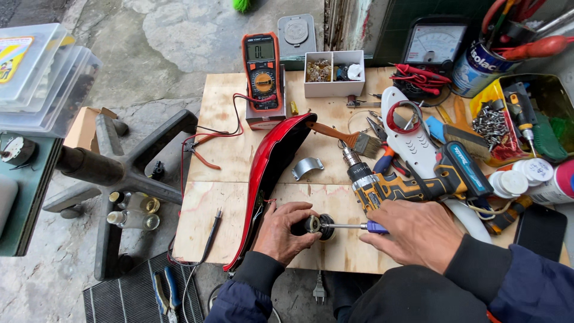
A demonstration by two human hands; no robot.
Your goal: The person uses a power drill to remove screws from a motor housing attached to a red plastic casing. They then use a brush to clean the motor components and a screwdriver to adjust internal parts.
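Observation:
My left hand [281, 230] grips a small round black part with a metal centre [318, 226] against the plywood table [227, 149]. My right hand [415, 230] holds a screwdriver [359, 226] with a blue-purple handle, its shaft horizontal and its tip set into the metal centre of the part. Just left of my left hand stands a long red curved cover [269, 161], on edge. A yellow and black cordless drill [406, 182] lies right behind my right hand.
An orange multimeter [262, 72] with red leads stands at the back beside a white parts box [333, 73]. A paintbrush [350, 139], pliers [382, 149], a metal clip [307, 166], a white panel [418, 146], a screw tray [493, 122] and an analog meter [433, 45] crowd the table's right. An office chair base [119, 173] lies on the floor.

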